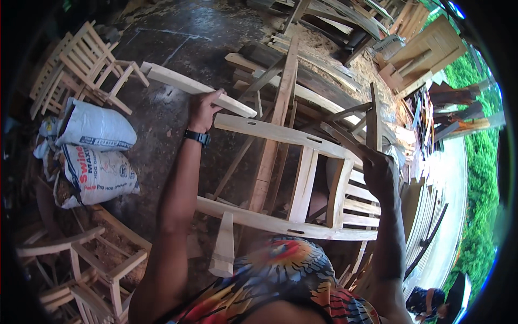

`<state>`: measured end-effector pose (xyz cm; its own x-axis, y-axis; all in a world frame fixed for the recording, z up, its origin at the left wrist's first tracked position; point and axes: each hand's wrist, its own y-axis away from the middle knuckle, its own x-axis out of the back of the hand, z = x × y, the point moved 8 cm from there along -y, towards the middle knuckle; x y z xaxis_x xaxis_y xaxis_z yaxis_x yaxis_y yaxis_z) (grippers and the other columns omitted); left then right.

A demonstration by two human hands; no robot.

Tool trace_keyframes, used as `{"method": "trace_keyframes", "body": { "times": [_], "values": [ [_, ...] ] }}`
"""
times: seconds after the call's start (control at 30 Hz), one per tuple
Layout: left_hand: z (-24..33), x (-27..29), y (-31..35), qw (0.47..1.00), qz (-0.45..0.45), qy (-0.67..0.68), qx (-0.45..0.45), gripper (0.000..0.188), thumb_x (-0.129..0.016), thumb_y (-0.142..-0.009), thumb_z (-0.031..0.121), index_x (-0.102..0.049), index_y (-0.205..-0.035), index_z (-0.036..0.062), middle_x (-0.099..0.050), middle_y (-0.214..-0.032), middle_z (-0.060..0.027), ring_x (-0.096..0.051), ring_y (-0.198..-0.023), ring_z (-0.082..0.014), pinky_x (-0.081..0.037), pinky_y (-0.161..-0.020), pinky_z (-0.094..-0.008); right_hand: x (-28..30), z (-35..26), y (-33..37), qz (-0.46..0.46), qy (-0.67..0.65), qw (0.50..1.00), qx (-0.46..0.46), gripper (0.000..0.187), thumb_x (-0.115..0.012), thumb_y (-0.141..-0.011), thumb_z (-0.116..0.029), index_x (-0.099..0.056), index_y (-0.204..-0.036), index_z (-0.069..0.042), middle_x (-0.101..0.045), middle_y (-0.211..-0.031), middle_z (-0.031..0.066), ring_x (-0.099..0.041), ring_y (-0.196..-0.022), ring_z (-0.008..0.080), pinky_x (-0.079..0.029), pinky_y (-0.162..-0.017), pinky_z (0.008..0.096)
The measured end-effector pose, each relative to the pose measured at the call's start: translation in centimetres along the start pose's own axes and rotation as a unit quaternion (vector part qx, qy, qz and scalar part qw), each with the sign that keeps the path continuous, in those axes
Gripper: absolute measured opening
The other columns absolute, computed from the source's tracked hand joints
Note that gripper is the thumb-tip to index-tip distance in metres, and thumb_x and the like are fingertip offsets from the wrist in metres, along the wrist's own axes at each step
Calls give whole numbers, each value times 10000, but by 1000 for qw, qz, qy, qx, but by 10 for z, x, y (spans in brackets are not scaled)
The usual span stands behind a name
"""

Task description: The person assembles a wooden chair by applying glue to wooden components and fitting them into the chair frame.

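My left hand (203, 109), with a dark watch at its wrist, is closed around a pale wooden bar (175, 79) with a slot in it. Just below that bar's near end lies a chair back frame (275, 131) of pale wood. It has two long slotted side posts, crosspieces and several slats, and rests across a long beam (279, 102). At the frame's slatted end my right hand (380, 171) is closed on a brown wooden piece (342, 136); the hand hides part of it. A short wooden piece (223, 245) sticks out from the near post.
Wooden chairs (91, 59) stand at the far left, above filled sacks (100, 127). Another chair frame (102, 264) is at the lower left. Lumber (318, 70) and sawdust lie beyond the beam. Planks (418, 216) lean at right. A person (427, 302) shows at lower right.
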<state>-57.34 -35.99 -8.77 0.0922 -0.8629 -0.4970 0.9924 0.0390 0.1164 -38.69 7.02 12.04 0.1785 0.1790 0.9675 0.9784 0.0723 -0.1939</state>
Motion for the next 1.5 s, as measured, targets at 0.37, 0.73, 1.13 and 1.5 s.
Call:
{"method": "trace_keyframes", "body": {
  "times": [0.37, 0.73, 1.13, 1.5],
  "values": [
    [-10, -39, -44, 991, -59, -124, -12, 173, -742, -829, 123, -676, -961, 34, -741, -960, -115, -726, -922, -238, -601, -811, -470, 44, 66, 113, 7, 16, 987, -160, 293, -655, -915, -96, -749, -1190, -131, -739, -958, 184, -734, -825, 355, -559, -713, 434],
    [-18, -43, -32, 985, -72, -156, -15, 167, -744, -818, 154, -709, -930, 35, -741, -933, -92, -719, -879, -212, -589, -769, -439, 48, 67, 127, 21, -14, 982, -190, 267, -672, -922, -91, -751, -1177, -84, -744, -927, 197, -735, -759, 322, -550, -682, 406],
    [-26, -48, -29, 961, -106, -251, -50, 152, -739, -854, 137, -727, -961, 30, -743, -925, -82, -718, -871, -185, -591, -731, -362, 38, 69, 123, 12, -36, 981, -189, 287, -667, -926, -93, -741, -1203, -88, -754, -1006, 183, -751, -837, 313, -573, -749, 387],
    [-27, -93, -13, 873, -123, -443, -162, 197, -747, -849, 171, -754, -947, 0, -755, -844, -122, -727, -806, -177, -551, -732, -338, 6, 61, 95, -28, -61, 986, -151, 297, -667, -916, -80, -737, -1204, -77, -743, -940, 204, -737, -799, 333, -555, -708, 408]
  ]
}}
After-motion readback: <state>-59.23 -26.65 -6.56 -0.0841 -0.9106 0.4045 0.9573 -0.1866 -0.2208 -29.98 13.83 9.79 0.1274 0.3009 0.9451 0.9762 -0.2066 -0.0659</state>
